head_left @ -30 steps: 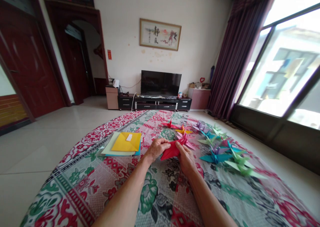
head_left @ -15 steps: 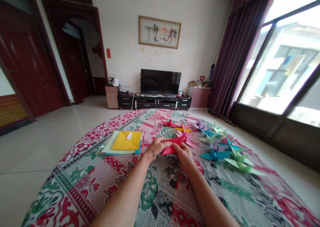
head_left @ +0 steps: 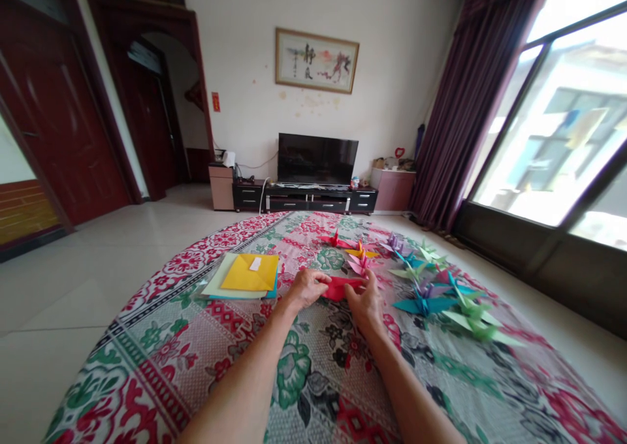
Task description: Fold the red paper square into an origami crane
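Observation:
A folded piece of red paper (head_left: 340, 287) lies low on the flowered cloth (head_left: 313, 379) between my two hands. My left hand (head_left: 304, 288) pinches its left end with closed fingers. My right hand (head_left: 363, 300) presses on its right end, fingers bent over the paper. Just beyond the red piece sits a pink paper crane (head_left: 359, 262). A stack of coloured paper sheets (head_left: 245, 276), yellow on top, lies to the left of my left hand.
Several folded paper cranes lie to the right: teal (head_left: 422, 304), green (head_left: 477, 320), yellow (head_left: 361, 252), red (head_left: 334, 239), purple (head_left: 393, 242). The cloth lies on a tiled floor. A TV (head_left: 317, 159) on a low cabinet stands at the far wall; a window (head_left: 553, 124) fills the right.
The red paper, held tilted above the cloth before, now lies flat and low on it. Both hands have come down with it and moved slightly away from me.

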Available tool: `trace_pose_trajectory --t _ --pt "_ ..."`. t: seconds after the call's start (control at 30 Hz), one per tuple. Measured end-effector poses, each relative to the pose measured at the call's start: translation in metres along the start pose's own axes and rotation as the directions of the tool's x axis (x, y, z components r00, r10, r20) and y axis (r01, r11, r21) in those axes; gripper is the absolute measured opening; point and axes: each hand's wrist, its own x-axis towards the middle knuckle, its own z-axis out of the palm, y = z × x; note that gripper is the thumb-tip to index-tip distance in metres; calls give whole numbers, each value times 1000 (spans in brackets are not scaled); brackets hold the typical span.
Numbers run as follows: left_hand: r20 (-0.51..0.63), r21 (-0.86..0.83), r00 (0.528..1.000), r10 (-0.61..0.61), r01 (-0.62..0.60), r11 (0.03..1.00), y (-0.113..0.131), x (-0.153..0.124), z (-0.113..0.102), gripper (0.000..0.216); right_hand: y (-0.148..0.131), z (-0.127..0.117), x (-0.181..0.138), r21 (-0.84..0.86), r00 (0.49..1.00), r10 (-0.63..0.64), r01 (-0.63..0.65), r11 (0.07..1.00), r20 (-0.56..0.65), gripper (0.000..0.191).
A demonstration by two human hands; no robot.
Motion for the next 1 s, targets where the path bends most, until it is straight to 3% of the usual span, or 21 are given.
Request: trace_pose_trajectory --t 0.13,0.3,0.43,0.6,0.7,0.83,1.0 --pt "58 231 989 140 -149 961 -1 -2 -1 27 3 -4 -2 -217 952 -306 302 928 18 36" --pt "94 399 965 244 -261 879 -5 -3 1 33 0 -5 -7 -222 854 -429 498 839 294 26" --pt "83 473 955 286 -290 832 -8 -4 2 27 -2 -5 -8 -200 799 -417 536 820 433 27" --pt "19 563 940 339 -291 774 2 -10 4 23 -3 -9 -8 -228 789 -393 541 810 473 26" --pt "63 603 945 320 -291 743 11 -13 5 28 -4 -11 -8 -212 780 -398 545 811 483 27" --pt "109 523 964 242 -263 811 13 -14 4 31 -4 -12 -6 -184 781 -408 541 821 473 26" --pt "139 315 959 248 -280 907 0 -11 -3 23 4 -10 -1 -101 765 -434 537 837 476 19"
